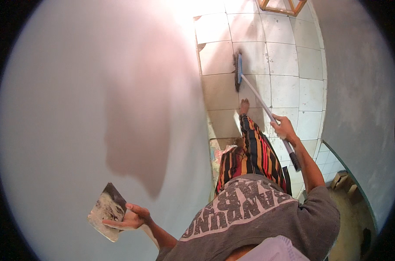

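My right hand (284, 128) is wrapped around the pale pole of a broom (258, 96), whose dark grip end sticks out behind my wrist. The broom's blue head and black bristles lie against the white floor tiles (282, 56), beyond my bare foot (244, 105). Out at the lower left, by the wall, my left hand (132, 219) grips a flat, roughly rectangular tile-like piece (106, 208) between thumb and fingers. Grey and beige stains mark its face; its exact kind is unclear.
A pale wall (67, 108) fills the left side, with a grey wall (358, 56) on the right. At the far end stands a wooden frame (282, 8). A wooden object (343, 180) sits at the lower right behind a green edge. Some tiles have broken corners along the left wall.
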Demonstrator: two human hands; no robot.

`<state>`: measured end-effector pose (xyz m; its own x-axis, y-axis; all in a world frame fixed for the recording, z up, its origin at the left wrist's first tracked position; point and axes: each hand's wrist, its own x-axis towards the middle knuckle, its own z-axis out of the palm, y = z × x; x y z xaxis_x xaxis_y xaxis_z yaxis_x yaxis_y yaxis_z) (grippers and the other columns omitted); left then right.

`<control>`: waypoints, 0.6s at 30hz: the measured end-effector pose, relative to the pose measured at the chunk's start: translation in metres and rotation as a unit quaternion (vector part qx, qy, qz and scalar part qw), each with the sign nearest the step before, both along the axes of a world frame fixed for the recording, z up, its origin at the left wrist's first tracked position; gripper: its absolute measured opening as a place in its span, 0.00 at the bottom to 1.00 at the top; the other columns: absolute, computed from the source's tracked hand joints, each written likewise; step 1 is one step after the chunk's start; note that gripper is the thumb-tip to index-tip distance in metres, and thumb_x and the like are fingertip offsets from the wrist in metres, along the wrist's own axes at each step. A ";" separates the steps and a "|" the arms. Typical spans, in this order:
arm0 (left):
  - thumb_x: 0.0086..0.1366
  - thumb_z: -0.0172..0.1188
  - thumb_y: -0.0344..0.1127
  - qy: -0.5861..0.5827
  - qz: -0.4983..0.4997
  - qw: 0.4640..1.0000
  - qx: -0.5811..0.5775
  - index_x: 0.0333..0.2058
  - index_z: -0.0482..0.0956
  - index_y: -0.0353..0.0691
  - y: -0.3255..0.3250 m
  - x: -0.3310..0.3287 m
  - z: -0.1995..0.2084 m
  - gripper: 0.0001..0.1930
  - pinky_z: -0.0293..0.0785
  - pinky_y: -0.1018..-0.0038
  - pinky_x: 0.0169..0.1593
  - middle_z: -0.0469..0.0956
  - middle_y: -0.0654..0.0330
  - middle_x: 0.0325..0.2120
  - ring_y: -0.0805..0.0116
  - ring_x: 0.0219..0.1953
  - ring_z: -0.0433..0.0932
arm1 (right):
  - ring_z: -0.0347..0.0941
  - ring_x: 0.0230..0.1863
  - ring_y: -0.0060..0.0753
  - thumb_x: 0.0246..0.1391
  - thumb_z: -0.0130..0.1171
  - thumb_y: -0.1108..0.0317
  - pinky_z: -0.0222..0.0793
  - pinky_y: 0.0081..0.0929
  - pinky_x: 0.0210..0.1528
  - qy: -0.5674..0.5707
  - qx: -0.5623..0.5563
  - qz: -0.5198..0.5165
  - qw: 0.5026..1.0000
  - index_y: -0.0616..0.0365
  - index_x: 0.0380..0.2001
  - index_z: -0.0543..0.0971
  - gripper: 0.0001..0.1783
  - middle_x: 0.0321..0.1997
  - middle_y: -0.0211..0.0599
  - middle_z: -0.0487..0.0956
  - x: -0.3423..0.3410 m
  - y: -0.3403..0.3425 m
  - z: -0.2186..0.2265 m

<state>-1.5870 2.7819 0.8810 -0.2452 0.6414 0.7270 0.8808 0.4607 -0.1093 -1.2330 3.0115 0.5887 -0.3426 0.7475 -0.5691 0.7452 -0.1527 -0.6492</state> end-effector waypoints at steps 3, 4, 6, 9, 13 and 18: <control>0.57 0.48 0.34 0.048 -0.037 0.998 0.012 0.56 0.40 0.26 0.021 0.000 0.013 0.34 0.64 0.58 0.52 0.46 0.39 0.53 0.46 0.55 0.54 | 0.73 0.21 0.29 0.47 0.49 0.65 0.68 0.27 0.29 0.030 -0.090 -0.019 0.995 0.56 0.46 0.71 0.21 0.22 0.40 0.77 -0.011 0.011 0.058; 0.57 0.48 0.35 0.079 -0.043 0.996 0.000 0.56 0.41 0.26 0.028 0.009 0.017 0.34 0.66 0.59 0.51 0.46 0.39 0.52 0.46 0.54 0.55 | 0.73 0.25 0.32 0.46 0.50 0.66 0.68 0.28 0.31 0.094 -0.032 -0.004 0.995 0.56 0.45 0.71 0.20 0.26 0.44 0.77 -0.009 0.025 0.046; 0.56 0.48 0.35 0.100 -0.055 0.993 -0.008 0.55 0.41 0.25 0.041 0.030 0.020 0.34 0.69 0.61 0.49 0.48 0.40 0.49 0.45 0.53 0.57 | 0.72 0.42 0.40 0.46 0.51 0.65 0.63 0.30 0.45 0.129 0.015 0.040 0.991 0.56 0.44 0.73 0.19 0.41 0.50 0.74 -0.011 0.070 -0.015; 0.56 0.48 0.35 0.127 0.035 0.991 -0.038 0.54 0.47 0.25 0.049 0.067 0.013 0.32 0.74 0.66 0.45 0.50 0.41 0.48 0.50 0.50 0.62 | 0.72 0.20 0.34 0.46 0.52 0.63 0.68 0.29 0.27 0.014 0.075 0.063 0.995 0.56 0.44 0.72 0.20 0.18 0.43 0.75 -0.012 0.137 -0.097; 0.58 0.47 0.39 0.168 0.055 0.984 -0.030 0.55 0.46 0.27 0.007 0.085 0.020 0.32 0.73 0.67 0.44 0.52 0.40 0.48 0.48 0.50 0.62 | 0.65 0.12 0.25 0.46 0.53 0.62 0.64 0.25 0.18 0.140 0.031 0.004 0.990 0.56 0.44 0.72 0.20 0.11 0.33 0.69 0.025 0.116 -0.048; 0.57 0.46 0.40 0.133 0.045 0.989 -0.043 0.55 0.46 0.25 -0.050 0.102 0.169 0.33 0.72 0.63 0.43 0.52 0.38 0.49 0.47 0.50 0.62 | 0.62 0.11 0.18 0.47 0.54 0.61 0.61 0.21 0.13 0.096 -0.001 -0.162 0.982 0.57 0.46 0.72 0.22 0.12 0.29 0.68 0.163 -0.016 0.118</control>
<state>-1.4854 2.7315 1.0497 -0.1112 0.6885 0.7167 0.7718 0.5141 -0.3742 -1.0705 2.9957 0.7071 -0.1880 0.8340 -0.5188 0.5209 -0.3631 -0.7725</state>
